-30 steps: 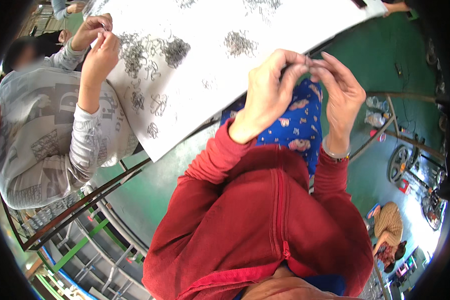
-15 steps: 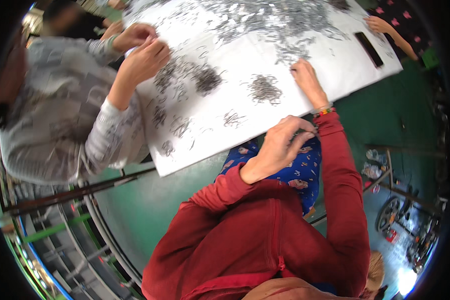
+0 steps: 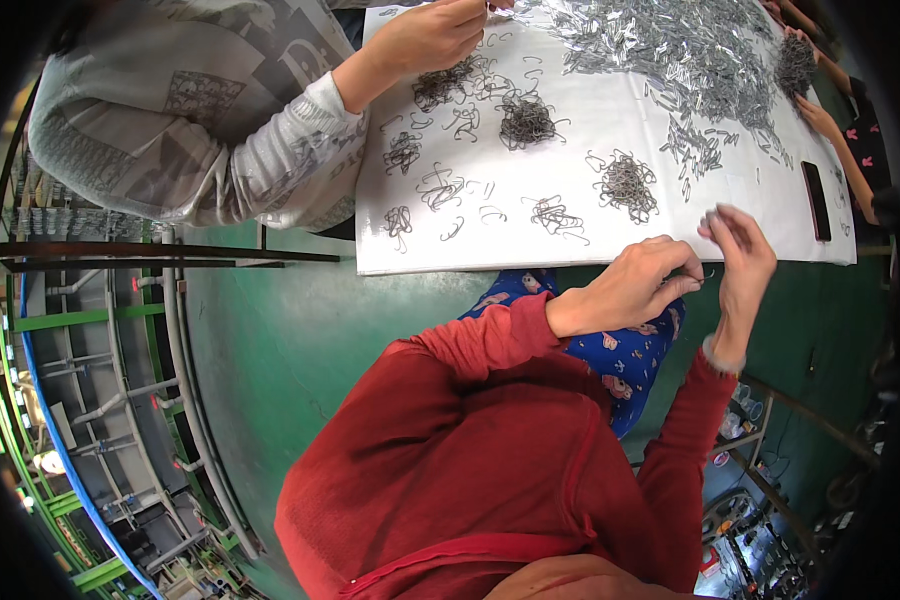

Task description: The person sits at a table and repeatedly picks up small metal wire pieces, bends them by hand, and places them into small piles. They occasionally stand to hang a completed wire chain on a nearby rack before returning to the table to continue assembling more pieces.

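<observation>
Left hand: I am pinching my left hand point(image 3: 625, 290) narrow, thumb against fingertips, at the lower right of the white sheet, closing on something very small; I judge it to be one of the wire hooks, though the piece itself is too small to make out for sure.
Right hand: I am raising my right hand point(image 3: 740, 250) just beside the left, fingers half curled and pointing toward it, so the two sets of fingertips are nearly meeting over the same tiny piece point(image 3: 708, 274). It is blurred, so I cannot tell whether it is gripping anything.
Why held so: I am keeping both hands close together off the front edge of the counter point(image 3: 440, 262), probably because such a small bent wire needs two sets of fingertips to turn or join it.
Wire hooks: small tangled clumps are lying spread over the middle of the sheet, the nearest clump point(image 3: 626, 185) sitting just above my hands and within easy reach. They are kept apart from one another, likely as sorted lots.
Loose heap: a big pile of wire pieces point(image 3: 680, 50) is filling the upper right of the frame, serving as the common stock.
Neighbour: another person's hand point(image 3: 425, 35) in a grey sleeve is working at clumps in the upper middle of the frame, on their own side.
Phone: a dark phone point(image 3: 815, 200) is lying flat at the right edge, out of the way of the wire.
</observation>
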A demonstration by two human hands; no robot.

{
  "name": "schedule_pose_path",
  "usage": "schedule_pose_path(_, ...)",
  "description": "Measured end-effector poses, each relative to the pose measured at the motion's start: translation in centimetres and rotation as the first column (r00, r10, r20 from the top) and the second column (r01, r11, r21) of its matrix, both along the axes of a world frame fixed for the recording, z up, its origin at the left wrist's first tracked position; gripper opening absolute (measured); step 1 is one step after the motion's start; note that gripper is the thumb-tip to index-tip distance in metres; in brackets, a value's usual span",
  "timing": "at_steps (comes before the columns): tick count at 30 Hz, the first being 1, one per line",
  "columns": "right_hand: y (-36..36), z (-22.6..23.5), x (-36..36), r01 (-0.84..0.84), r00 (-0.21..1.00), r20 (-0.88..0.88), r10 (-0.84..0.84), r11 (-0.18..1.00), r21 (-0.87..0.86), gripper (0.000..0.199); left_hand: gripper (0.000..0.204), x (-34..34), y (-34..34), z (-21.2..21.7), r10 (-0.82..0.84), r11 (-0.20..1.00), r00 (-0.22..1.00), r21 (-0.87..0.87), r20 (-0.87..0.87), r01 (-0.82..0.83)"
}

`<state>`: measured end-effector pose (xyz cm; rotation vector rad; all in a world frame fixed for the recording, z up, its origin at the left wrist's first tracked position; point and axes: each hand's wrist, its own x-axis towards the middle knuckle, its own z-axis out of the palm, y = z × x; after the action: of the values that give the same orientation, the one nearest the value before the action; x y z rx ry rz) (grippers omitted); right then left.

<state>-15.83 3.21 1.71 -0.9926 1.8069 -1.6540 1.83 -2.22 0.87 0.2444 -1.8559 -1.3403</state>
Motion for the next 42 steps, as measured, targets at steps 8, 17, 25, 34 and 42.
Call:
schedule_pose_path(8, 4.4, 4.3, 4.8, 0.031, 0.999, -0.032, -0.038, 0.982, -0.186, 0.017, 0.013, -0.3, -0.6, 1.0, -0.012, 1.000, 1.000, -0.022, 0.011, 0.012)
schedule_pose_path(17, 4.0, 2.9, 5.3, 0.085, 0.996, -0.005, -0.087, 0.981, -0.174, 0.017, 0.011, 0.3, -0.9, 0.3, -0.014, 1.000, 1.000, -0.001, 0.025, 0.014)
schedule_pose_path(25, 4.0, 2.0, 5.8, 0.115, 0.990, 0.104, -0.093, 0.968, -0.225, 0.016, 0.016, 0.9, -1.5, -1.1, -0.006, 0.998, 0.998, -0.055, 0.070, 0.010)
schedule_pose_path(34, 4.2, 2.6, 6.1, 0.109, 0.984, 0.169, -0.060, 0.947, -0.301, 0.015, 0.016, 10.4, -14.4, -4.9, 0.527, 0.837, 0.772, -0.375, 0.355, -0.398)
schedule_pose_path(42, 4.6, 4.3, 7.2, 0.160, 0.985, 0.099, -0.141, 0.962, -0.223, 0.017, 0.016, 17.8, -25.4, -12.1, 0.772, 0.619, 0.385, -0.734, 0.505, -0.280)
